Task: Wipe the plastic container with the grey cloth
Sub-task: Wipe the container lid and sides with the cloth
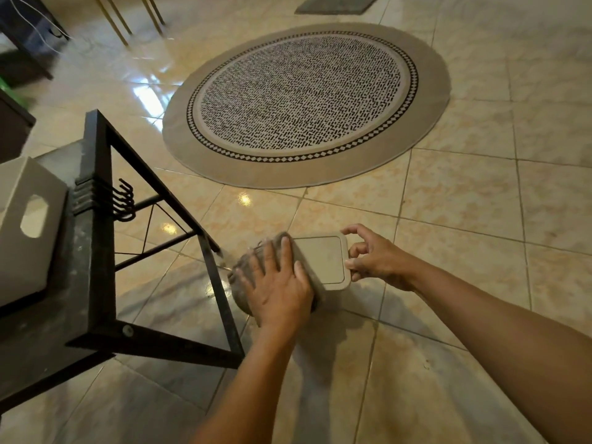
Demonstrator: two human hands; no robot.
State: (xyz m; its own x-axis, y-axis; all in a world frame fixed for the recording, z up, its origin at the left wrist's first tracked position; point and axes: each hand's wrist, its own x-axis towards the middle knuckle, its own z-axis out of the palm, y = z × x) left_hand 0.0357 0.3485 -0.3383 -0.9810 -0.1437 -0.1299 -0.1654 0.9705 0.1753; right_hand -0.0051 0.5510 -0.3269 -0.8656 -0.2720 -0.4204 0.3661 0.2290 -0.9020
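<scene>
Hands met at a beige rectangular lidded plastic container (323, 261) over the glossy tiled floor (448, 219); couldn't tell if it touched the floor. Left hand (275, 283) lay flat, fingers spread and straight, pressing a crumpled grey cloth (239, 283) against the container's left side. Right hand (374, 257) pinched the container's right edge between thumb and curled fingers. Black metal rack (96, 219) stood just left; round patterned rug (304, 97) lay beyond.

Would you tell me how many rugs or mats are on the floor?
2: a round patterned rug mid-floor, and a grey mat cut off at the top edge. More may lie out of frame.
</scene>
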